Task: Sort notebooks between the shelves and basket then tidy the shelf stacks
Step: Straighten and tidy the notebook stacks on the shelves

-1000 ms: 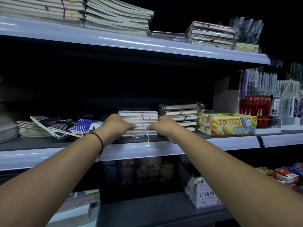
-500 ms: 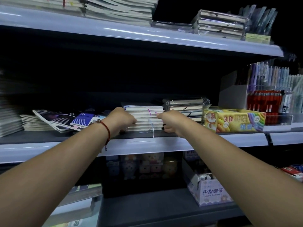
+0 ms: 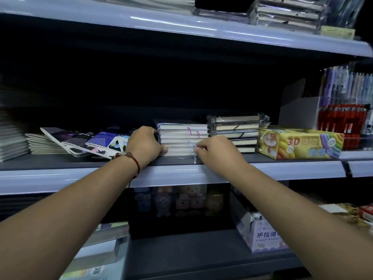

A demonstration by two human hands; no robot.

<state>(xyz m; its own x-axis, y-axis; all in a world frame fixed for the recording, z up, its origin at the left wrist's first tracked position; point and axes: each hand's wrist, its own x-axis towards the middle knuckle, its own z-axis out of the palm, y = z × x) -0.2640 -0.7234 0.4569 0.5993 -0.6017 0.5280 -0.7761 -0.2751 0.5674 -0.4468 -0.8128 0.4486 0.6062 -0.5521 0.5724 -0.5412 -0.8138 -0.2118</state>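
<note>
Notebook stack (image 3: 182, 139), middle shelf (image 3: 282, 168): left hand (image 3: 144, 145) fingers curled against its spine side, right hand (image 3: 216, 151) fingers pinching a loose ribbon; uneven squeeze risks skewing upper notebooks toward the wrapped stack (image 3: 237, 131)

Pale-edged notebook stack (image 3: 182, 139) with pink ribbons, striped blue-black booklets (image 3: 88, 143), yellow box (image 3: 298, 143), red pens (image 3: 341, 124)

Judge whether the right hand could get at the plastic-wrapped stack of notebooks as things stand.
Probably yes: the right hand is at the middle shelf's front, and the wrapped stack stands just to its right, its front edge unblocked.
</note>
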